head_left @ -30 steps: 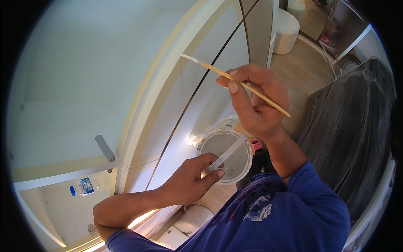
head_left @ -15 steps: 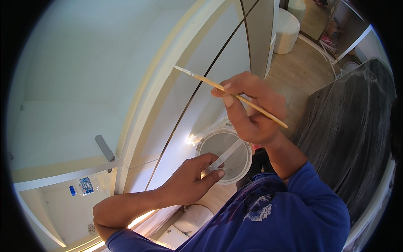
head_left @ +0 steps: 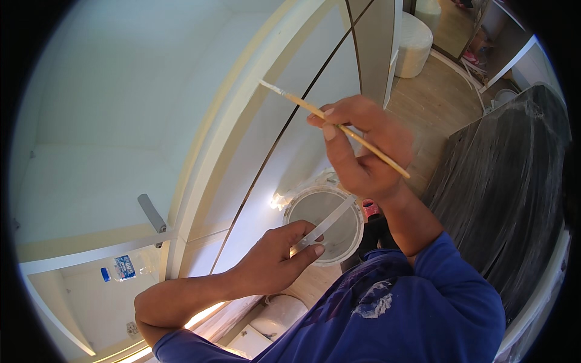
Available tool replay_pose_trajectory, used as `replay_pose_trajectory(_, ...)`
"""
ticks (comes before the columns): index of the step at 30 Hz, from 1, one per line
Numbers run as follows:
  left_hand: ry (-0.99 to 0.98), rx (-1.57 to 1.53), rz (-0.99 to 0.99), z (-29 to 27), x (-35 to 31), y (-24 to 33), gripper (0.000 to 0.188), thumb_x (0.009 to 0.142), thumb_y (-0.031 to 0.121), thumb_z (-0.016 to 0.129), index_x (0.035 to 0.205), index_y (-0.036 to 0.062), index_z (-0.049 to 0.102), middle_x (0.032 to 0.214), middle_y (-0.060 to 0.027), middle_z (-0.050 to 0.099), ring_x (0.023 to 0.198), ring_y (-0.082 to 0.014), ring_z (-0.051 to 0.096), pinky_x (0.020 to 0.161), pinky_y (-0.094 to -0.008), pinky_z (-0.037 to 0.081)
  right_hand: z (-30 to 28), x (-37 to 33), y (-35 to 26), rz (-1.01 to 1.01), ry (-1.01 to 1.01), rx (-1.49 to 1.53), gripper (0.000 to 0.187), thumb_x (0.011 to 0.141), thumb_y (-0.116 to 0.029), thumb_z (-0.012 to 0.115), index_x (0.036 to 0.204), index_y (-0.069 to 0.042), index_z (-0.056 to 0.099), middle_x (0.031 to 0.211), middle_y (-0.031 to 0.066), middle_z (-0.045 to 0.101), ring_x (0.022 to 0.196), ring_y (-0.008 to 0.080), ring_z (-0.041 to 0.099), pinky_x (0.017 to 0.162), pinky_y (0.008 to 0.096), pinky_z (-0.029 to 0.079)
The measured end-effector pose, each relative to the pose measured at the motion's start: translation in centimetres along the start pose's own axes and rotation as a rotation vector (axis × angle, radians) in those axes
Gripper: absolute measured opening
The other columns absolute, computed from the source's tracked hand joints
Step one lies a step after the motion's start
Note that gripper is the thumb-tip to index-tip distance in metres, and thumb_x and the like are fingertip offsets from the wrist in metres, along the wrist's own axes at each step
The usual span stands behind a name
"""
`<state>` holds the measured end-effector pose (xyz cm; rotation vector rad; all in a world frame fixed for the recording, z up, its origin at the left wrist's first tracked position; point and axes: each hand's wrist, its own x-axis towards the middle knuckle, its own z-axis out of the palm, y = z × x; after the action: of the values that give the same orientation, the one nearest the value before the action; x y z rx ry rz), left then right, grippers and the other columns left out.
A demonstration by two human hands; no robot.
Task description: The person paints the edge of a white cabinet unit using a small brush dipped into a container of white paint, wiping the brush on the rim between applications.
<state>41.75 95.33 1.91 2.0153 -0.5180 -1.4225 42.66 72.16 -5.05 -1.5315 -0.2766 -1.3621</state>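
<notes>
Pinching a thin brush (head_left: 307,106), the half-curled right hand (head_left: 372,148) held its whitened tip by the pale frame (head_left: 242,91) at left. The left hand (head_left: 272,257) gripped a strip (head_left: 331,219) over the bucket (head_left: 361,237). How much frame was coated, I could not tell.

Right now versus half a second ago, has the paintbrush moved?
Yes: the paintbrush has shifted up and slightly right in the picture, crossing the panel's dark seam higher up.
</notes>
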Motion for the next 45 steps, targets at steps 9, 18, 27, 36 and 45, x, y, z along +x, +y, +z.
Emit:
replay_pose_trajectory(9, 0.004, -0.008, 0.035, 0.1, 0.1, -0.3, 0.036, 0.109, 0.028, 0.062, 0.126, -0.0026, 0.064, 0.108, -0.02, 0.073, 0.098, -0.0258, 0.068, 0.088, -0.0415, 0.052, -0.7, -0.4, -0.9, 0.035, -0.145, 0.049, 0.017, 0.093, 0.009, 0.067, 0.11, 0.004, 0.066, 0.092, 0.0192, 0.076, 0.084, 0.0253, 0.079, 0.07, 0.0307, 0.061)
replay_pose_trajectory(18, -0.035, -0.008, -0.026, -0.2, 0.0, 0.1, 0.03, 0.111, 0.022, 0.063, 0.127, -0.0034, 0.061, 0.11, -0.0075, 0.07, 0.106, -0.0123, 0.061, 0.094, -0.033, 0.051, 0.0, -0.4, -0.8, 0.076, -0.01, 0.079, 0.021, 0.082, 0.011, 0.069, 0.102, 0.003, 0.07, 0.087, 0.0143, 0.076, 0.071, 0.0228, 0.072, 0.063, 0.0307, 0.057)
replay_pose_trajectory(27, -0.037, 0.008, -0.062, -0.2, 0.0, 0.7, 0.031, 0.11, 0.023, 0.063, 0.126, -0.0037, 0.061, 0.11, -0.0076, 0.07, 0.106, -0.0119, 0.061, 0.094, -0.0327, 0.051, -0.5, -0.5, -1.5, 0.076, -0.197, 0.113, 0.014, 0.093, 0.007, 0.068, 0.108, 0.005, 0.066, 0.09, 0.0207, 0.075, 0.083, 0.0251, 0.078, 0.07, 0.0326, 0.061)
replay_pose_trajectory(36, 0.007, 0.03, 0.035, 0.0, 0.1, -0.3, 0.036, 0.109, 0.03, 0.062, 0.126, -0.0017, 0.064, 0.106, -0.0208, 0.073, 0.094, -0.0264, 0.067, 0.085, -0.0427, 0.053, -0.1, -0.3, -1.1, 0.074, -0.047, 0.098, 0.021, 0.081, 0.011, 0.069, 0.101, 0.004, 0.071, 0.085, 0.014, 0.075, 0.07, 0.0226, 0.072, 0.063, 0.0309, 0.057)
replay_pose_trajectory(45, 0.017, 0.036, 0.056, 0.0, 0.1, -0.6, 0.037, 0.108, 0.03, 0.062, 0.126, -0.0024, 0.064, 0.106, -0.0215, 0.073, 0.094, -0.0275, 0.068, 0.085, -0.0433, 0.053, -0.4, -0.3, -0.1, 0.033, -0.085, 0.036, 0.018, 0.089, 0.009, 0.068, 0.107, 0.004, 0.068, 0.09, 0.0183, 0.076, 0.077, 0.0247, 0.076, 0.068, 0.0318, 0.06)
